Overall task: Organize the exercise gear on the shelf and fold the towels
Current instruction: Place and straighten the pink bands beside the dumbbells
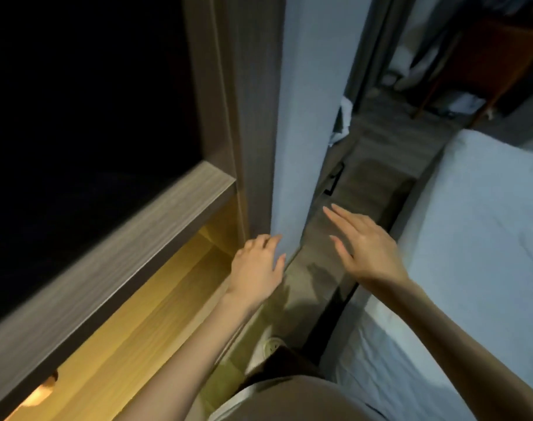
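A grey wood-grain shelf unit fills the left; its shelf board point(131, 238) runs diagonally above a warmly lit lower compartment point(156, 302) that shows bare wood. The space above the board is dark and its contents are hidden. My left hand point(257, 267) hovers at the unit's right edge by the white wall corner point(301, 141), fingers loosely curled, holding nothing. My right hand point(367, 247) is held out over the floor with fingers straight and spread, also holding nothing. No towels or exercise gear show clearly.
A bed with a white sheet point(477, 253) fills the right, leaving a narrow strip of grey floor point(368, 165) between it and the wall. A wooden stand point(496, 62) and pale cloth lie far back. A small bright object point(42, 391) sits low in the lit compartment.
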`<state>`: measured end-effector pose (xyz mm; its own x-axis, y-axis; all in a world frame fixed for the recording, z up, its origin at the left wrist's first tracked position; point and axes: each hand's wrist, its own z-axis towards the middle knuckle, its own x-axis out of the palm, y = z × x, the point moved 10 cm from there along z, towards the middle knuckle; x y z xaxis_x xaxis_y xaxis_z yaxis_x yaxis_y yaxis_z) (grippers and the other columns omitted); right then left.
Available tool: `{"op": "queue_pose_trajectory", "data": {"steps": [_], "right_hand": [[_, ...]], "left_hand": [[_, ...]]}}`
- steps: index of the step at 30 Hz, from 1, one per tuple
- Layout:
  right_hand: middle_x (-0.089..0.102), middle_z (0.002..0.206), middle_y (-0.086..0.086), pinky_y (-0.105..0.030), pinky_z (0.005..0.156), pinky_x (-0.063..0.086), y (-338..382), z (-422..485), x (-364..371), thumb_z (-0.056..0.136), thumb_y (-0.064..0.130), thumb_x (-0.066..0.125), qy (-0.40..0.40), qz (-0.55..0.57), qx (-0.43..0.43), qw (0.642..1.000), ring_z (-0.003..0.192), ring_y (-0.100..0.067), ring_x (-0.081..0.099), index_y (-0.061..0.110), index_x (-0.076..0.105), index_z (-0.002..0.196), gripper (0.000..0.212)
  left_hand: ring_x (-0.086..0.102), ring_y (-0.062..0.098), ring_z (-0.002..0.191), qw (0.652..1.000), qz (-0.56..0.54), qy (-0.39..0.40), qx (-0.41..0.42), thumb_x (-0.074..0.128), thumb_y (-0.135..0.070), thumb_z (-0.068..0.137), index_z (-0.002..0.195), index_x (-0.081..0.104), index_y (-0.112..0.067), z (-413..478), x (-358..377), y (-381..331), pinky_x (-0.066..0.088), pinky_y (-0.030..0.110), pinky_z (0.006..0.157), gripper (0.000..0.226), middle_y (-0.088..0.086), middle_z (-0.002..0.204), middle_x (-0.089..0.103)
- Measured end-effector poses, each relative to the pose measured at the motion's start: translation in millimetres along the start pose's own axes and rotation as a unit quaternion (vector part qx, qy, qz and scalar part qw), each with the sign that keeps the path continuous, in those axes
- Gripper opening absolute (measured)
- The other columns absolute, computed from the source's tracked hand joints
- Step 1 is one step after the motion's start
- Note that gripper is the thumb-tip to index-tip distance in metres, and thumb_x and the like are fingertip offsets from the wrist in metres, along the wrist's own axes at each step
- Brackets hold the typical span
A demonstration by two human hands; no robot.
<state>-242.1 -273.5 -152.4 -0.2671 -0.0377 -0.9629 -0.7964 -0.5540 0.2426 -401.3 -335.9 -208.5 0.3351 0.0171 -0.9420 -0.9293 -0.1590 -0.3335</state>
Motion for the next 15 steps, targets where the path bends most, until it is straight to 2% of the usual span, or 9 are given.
{"op": "queue_pose_trajectory", "data": {"steps": [4,6,9,12,15], "right_hand": [[0.034,0.153,0.006,-0.037,0.105,0.038,-34,-2,-23,0.098,0.032,0.046,-0.024,-0.021,0.054,0.998,0.133,-0.018,0.040,0.029,0.031,0.149,0.053],[0.033,0.154,0.007,-0.036,0.105,0.038,-53,0,-29,0.098,0.033,0.045,-0.026,-0.027,0.078,0.996,0.134,-0.018,0.039,0.030,0.030,0.149,0.053],[0.037,0.152,0.003,-0.039,0.103,0.042,-83,8,-37,0.096,0.027,0.050,-0.039,-0.027,0.102,0.994,0.131,-0.021,0.043,0.025,0.034,0.148,0.054],[0.044,0.147,-0.005,-0.042,0.095,0.049,-119,26,-47,0.094,0.020,0.055,-0.070,-0.062,0.094,0.991,0.125,-0.025,0.052,0.016,0.040,0.145,0.053],[0.048,0.145,-0.006,-0.039,0.091,0.051,-169,57,-52,0.091,0.019,0.060,-0.091,-0.061,0.106,0.988,0.120,-0.025,0.056,0.016,0.043,0.143,0.055]], "left_hand": [[0.040,0.020,0.130,0.996,-0.031,0.018,0.082,0.038,-0.039,0.099,0.146,0.033,-0.024,32,-6,-50,0.037,0.038,0.106,0.049,-0.001,0.144,0.042],[0.034,0.021,0.135,0.993,-0.035,0.016,0.113,0.037,-0.040,0.099,0.147,0.030,-0.024,50,-6,-74,0.033,0.039,0.109,0.051,0.000,0.149,0.035],[0.028,0.022,0.138,0.990,-0.032,0.004,0.140,0.038,-0.042,0.099,0.148,0.028,-0.025,85,-3,-106,0.029,0.040,0.110,0.053,0.001,0.154,0.026],[0.027,0.021,0.139,0.986,-0.020,-0.015,0.166,0.039,-0.042,0.098,0.147,0.029,-0.025,131,1,-137,0.028,0.039,0.111,0.053,0.001,0.154,0.027],[0.028,0.021,0.139,0.983,0.003,-0.034,0.178,0.040,-0.042,0.097,0.147,0.031,-0.024,187,9,-167,0.029,0.038,0.110,0.053,0.002,0.153,0.030]]}}
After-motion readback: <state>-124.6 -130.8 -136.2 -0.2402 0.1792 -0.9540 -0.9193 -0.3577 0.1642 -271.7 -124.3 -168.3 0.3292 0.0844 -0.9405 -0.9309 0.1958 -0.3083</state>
